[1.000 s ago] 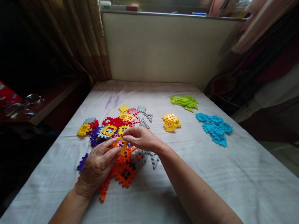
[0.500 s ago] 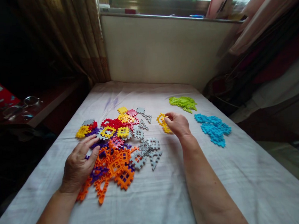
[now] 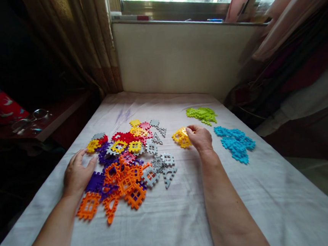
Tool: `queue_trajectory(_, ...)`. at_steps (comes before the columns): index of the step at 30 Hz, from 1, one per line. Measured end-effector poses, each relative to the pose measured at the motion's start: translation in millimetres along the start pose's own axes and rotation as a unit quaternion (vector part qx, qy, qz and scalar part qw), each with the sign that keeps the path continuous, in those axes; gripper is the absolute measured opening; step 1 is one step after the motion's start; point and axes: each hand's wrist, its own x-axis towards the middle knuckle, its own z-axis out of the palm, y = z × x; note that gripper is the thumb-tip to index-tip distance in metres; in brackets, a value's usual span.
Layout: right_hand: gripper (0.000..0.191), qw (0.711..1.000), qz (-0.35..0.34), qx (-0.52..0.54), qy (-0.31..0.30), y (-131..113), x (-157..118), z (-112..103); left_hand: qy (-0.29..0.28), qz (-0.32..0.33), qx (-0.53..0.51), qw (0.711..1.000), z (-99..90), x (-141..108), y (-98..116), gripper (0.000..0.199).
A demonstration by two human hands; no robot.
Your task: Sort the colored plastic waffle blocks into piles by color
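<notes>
My right hand (image 3: 201, 139) pinches the edge of a yellow toothed building piece (image 3: 182, 138), low over the sheet; whether several pieces overlap there I cannot tell. My left hand (image 3: 80, 171) hovers with fingers apart at the left side of a mixed heap, holding nothing. Just ahead of its fingertips lies a yellow window piece (image 3: 93, 146). Beside its thumb are purple pieces (image 3: 95, 181), and nearer to me an orange window piece (image 3: 89, 206). More orange pieces (image 3: 126, 183), red pieces (image 3: 124, 136) and grey pieces (image 3: 150, 176) overlap in the heap.
Green pieces (image 3: 201, 114) form a pile at the far right, with blue pieces (image 3: 236, 143) closer in. Everything lies on a pale sheet (image 3: 172, 221). A dark side table (image 3: 57, 117) with glasses (image 3: 40, 114) stands left; a wall (image 3: 172, 57) rises behind.
My left hand has drawn back left from the heap, uncovering purple and orange pieces. My right hand has shifted slightly right, and more yellow shows under its fingers.
</notes>
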Motion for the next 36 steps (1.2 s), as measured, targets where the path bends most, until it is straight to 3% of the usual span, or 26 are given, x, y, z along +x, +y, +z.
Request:
queue_trajectory(5, 0.031, 0.997, -0.020, 0.056, 0.043, 6, 5, -8, -0.033, -0.056, 0.067, 0.996, 5.8, 22, 8, 0.057)
queue_trajectory(10, 0.036, 0.988, -0.006, 0.116, 0.102, 25, 13, -8, -0.059, -0.089, 0.095, 0.990, 7.8, 34, 9, 0.054)
queue_trajectory(15, 0.040, 0.975, 0.058, 0.161, 0.140, 48, 13, 13, -0.009, -0.083, 0.006, 0.996, 8.7, 32, 0, 0.054)
queue_trajectory(19, 0.042, 0.952, 0.087, 0.241, 0.166, 65, 10, 32, -0.005, -0.091, -0.070, 0.993, 7.7, 28, -1, 0.057)
queue_trajectory(22, 0.046, 0.942, 0.094, 0.281, 0.158, 73, 3, 36, 0.014, -0.084, -0.142, 0.986, 6.4, 26, 3, 0.058)
queue_trajectory(25, 0.047, 0.947, 0.070, 0.280, 0.140, 78, -10, 34, 0.009, -0.082, -0.148, 0.986, 2.2, 24, 12, 0.059)
queue_trajectory(28, 0.047, 0.953, 0.045, 0.266, 0.140, 79, -21, 32, -0.021, -0.027, -0.108, 0.994, -2.0, 23, 38, 0.057)
queue_trajectory(31, 0.047, 0.948, 0.048, 0.278, 0.147, 76, -24, 31, -0.066, 0.097, -0.074, 0.990, 4.7, 21, 83, 0.055)
queue_trajectory(34, 0.047, 0.942, 0.052, 0.294, 0.153, 72, -22, 31, -0.136, 0.219, -0.057, 0.964, 28.6, 13, 138, 0.053)
queue_trajectory(36, 0.045, 0.939, 0.054, 0.299, 0.158, 70, -20, 30, -0.171, 0.265, -0.071, 0.946, 50.9, 6, 171, 0.051)
